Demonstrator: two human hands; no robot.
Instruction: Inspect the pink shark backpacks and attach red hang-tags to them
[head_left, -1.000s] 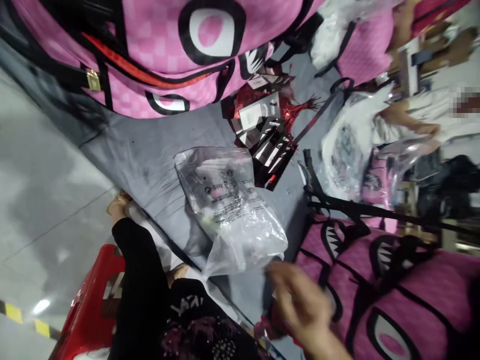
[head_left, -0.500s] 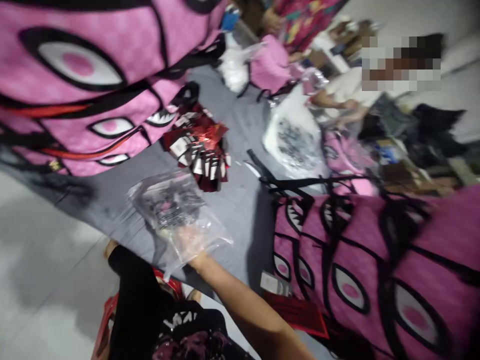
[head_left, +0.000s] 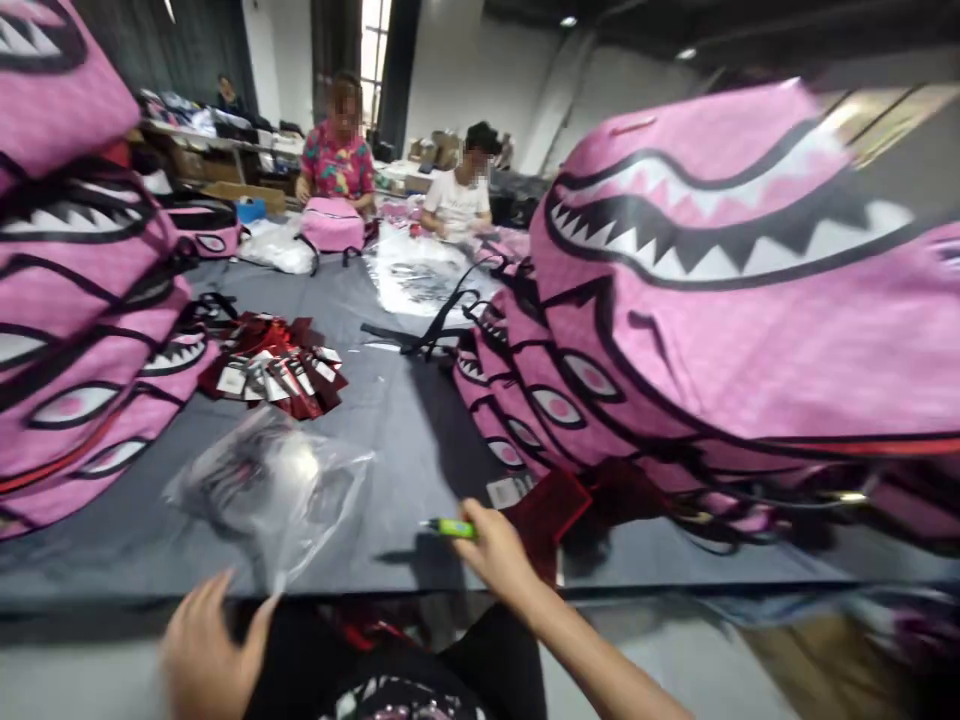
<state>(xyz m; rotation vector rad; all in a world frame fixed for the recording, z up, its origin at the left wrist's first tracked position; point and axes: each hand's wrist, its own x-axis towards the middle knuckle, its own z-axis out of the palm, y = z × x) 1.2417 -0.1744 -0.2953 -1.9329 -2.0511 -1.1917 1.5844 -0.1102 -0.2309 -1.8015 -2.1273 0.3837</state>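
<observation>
In the head view my right hand [head_left: 499,550] is closed around a bright green pen-shaped tool [head_left: 452,528] with a thin tip pointing left. Its exact kind is too blurred to name. My left hand [head_left: 217,645] is at the table's front edge, fingers spread and holding nothing I can see. Just above it lies a clear plastic bag [head_left: 322,500] with something dark and pale inside. Dark red tags [head_left: 555,510] hang beside my right hand, below the right-hand pile of pink backpacks [head_left: 675,330] with shark-mouth prints.
Another stack of pink backpacks [head_left: 67,300] rises at left. Several dark red tags [head_left: 281,365] lie fanned out on the grey table [head_left: 390,430]. Behind are a plastic sack [head_left: 420,270] and two co-workers, one holding a pink backpack [head_left: 332,225]. Black straps [head_left: 431,330] trail across the table.
My right hand has moved away from the plastic bag to the right and now shows a green tool. My left hand has come into view. The camera view has levelled.
</observation>
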